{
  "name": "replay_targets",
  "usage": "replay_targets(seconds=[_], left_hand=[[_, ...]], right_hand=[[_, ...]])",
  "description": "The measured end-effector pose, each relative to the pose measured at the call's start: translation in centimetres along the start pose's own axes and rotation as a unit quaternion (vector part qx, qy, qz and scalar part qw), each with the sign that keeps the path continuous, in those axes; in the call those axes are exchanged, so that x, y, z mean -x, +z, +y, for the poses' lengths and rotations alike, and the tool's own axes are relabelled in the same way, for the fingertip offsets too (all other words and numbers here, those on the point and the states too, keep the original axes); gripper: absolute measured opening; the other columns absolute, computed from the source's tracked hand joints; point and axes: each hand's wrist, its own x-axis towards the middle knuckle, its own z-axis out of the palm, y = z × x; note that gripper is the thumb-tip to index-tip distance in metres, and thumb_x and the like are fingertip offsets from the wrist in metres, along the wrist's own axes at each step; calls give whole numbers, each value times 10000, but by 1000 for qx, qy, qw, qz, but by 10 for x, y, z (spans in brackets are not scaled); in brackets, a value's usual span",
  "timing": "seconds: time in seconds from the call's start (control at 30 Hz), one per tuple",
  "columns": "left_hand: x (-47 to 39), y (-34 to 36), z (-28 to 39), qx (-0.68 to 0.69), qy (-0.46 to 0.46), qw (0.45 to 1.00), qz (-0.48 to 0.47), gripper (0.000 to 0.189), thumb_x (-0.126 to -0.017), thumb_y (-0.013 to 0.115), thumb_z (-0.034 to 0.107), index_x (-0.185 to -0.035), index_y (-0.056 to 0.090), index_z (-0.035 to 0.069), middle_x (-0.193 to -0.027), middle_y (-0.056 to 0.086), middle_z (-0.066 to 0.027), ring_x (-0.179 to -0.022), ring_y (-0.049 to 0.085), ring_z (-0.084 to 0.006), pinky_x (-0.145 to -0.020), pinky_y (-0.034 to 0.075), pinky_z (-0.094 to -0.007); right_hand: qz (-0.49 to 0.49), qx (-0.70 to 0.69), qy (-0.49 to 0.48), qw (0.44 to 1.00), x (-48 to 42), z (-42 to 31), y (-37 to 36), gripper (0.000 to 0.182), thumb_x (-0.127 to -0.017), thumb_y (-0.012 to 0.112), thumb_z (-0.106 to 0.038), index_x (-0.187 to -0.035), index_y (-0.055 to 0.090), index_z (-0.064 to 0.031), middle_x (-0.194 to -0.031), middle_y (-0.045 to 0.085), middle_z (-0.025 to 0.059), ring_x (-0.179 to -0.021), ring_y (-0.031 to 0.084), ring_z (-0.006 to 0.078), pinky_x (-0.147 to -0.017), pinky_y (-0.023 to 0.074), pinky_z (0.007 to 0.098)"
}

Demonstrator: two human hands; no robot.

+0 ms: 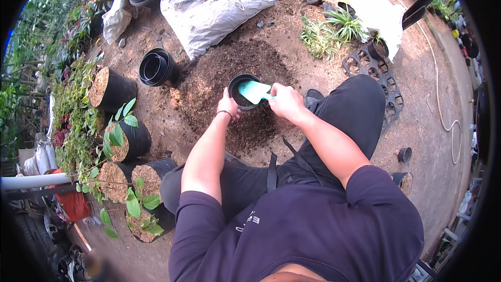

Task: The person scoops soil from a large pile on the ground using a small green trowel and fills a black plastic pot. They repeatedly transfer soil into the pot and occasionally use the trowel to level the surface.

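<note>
My left hand [229, 106] grips the left side of a round black plastic plant pot [243, 106], thumb along its rim. In my right hand [286, 101] is the handle of a turquoise hand trowel [254, 91]. The trowel's blade reaches over the pot's rim, its tip inside the pot. How much soil the pot holds is hard to tell under the blade. Around and below the pot spreads a heap of dark, crumbly potting soil [254, 58] on the ground.
Left of the heap stand nested black pots [158, 66] and several black grow bags [117, 90] with potting mix, some with leafy plants. Behind lies a white woven sack [215, 15]. To the right are spider plants [344, 25], a black plastic tray [391, 90] and a hose [434, 70].
</note>
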Motion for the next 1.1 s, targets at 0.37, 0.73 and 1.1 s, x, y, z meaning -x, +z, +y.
replay_targets(seconds=[0.37, 0.73, 1.1], left_hand=[[-14, 0, -9, -178, 50, 978, 94, 537, -865, 409, 243, -1354, 186, 251, -1108, 536, -192, -1021, 521, -333, -879, 394, -425], [-4, 0, -5, -185, 89, 969, 141, 577, -850, 420, 154, -1355, 157, 248, -966, 586, -205, -900, 571, -338, -792, 442, -418], [13, -5, 17, -24, -2, 996, 82, 497, -841, 422, 141, -1305, 323, 291, -824, 625, -173, -558, 619, -240, -546, 513, -353]], right_hand=[[24, 20, -57, 998, 0, 5, 18, 196, -745, 551, -187, -912, 525, -87, -785, 612, 151, -773, 595, 336, -688, 465, 429], [-8, 73, -110, 991, -2, 5, 15, 225, -743, 515, -164, -948, 534, -72, -811, 615, 161, -789, 606, 319, -682, 478, 423], [29, 77, -112, 990, -2, 5, 15, 185, -730, 568, -220, -881, 554, -113, -748, 615, 123, -741, 599, 313, -655, 470, 415]])
